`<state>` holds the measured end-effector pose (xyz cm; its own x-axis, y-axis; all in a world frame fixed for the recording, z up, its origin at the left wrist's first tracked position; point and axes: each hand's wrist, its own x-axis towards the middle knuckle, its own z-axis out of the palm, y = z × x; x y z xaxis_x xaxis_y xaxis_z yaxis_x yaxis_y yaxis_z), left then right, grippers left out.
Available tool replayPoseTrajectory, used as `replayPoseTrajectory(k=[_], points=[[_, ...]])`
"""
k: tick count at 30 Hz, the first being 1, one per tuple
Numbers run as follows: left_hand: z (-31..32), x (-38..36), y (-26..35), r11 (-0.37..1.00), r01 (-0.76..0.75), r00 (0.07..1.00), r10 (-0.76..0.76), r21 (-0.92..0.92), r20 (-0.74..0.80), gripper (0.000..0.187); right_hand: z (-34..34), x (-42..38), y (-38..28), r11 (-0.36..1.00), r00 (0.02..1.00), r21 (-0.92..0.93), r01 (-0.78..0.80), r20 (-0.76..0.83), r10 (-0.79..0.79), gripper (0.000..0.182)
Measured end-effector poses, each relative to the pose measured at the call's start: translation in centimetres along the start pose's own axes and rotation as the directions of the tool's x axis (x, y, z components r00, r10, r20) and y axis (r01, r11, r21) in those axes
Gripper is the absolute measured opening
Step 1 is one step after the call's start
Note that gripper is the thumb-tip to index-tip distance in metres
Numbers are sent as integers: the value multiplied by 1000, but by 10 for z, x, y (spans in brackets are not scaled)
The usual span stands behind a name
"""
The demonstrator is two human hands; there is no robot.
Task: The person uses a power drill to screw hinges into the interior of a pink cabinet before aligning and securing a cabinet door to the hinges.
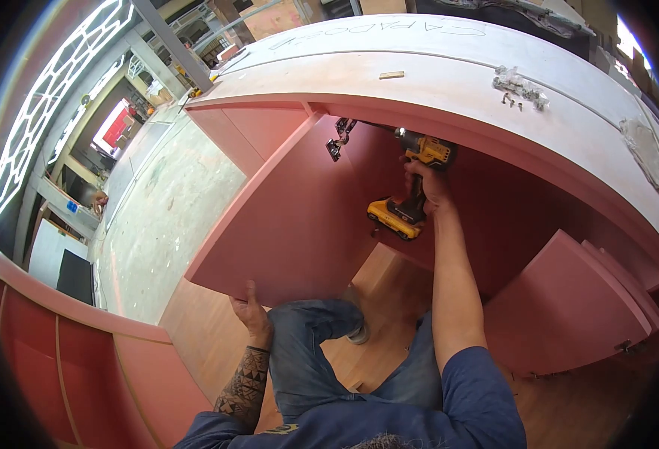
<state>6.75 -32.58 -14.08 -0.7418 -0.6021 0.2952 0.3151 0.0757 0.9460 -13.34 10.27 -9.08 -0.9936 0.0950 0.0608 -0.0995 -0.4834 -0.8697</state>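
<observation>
**Drill in right grip under bench front edge, panel in left**

Right grip is wrapped round the handle of the yellow-black drill; drill body sits above the hand, battery below. Nose points left, toward the dark hinge near the upper end of the pink panel, just below the bench front edge. Left grip grasps the panel's lower edge, thumb on the near face.

On bench top: wood strip near front edge, bagged hardware farther right. Loose panels below the bench's right end.

Hard to see: left fingers hidden behind panel; bit tip dark, can't tell if it touches the hinge; bench interior in shadow; bag contents unclear.
</observation>
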Motion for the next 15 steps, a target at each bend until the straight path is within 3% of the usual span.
replayPoseTrajectory(k=[5, 8, 10, 14, 15], points=[[2, -1, 2, 1000, -17, 1000, 17, 12, 23, 42, -28, -13, 10, 999, 996, 6, -52, -73, 52, 19], [-1, 1, -4, 1000, -5, 1000, 4, 16, 24, 41, -44, -25, 34, 991, 968, 24, -129, -215, 131, 16], [1, 0, -1, 1000, -4, 999, 3, 13, 35, 40, -60, -26, 68, 971, 918, 150, -188, -324, 228, 13], [4, -2, 5, 1000, 13, 999, -12, -12, 51, 41, -95, -37, 126, 938, 869, 234, -255, -371, 329, 13], [6, -5, 7, 999, 33, 998, -33, 1, 61, 41, -101, -39, 133, 906, 839, 250, -342, -353, 414, 14]])
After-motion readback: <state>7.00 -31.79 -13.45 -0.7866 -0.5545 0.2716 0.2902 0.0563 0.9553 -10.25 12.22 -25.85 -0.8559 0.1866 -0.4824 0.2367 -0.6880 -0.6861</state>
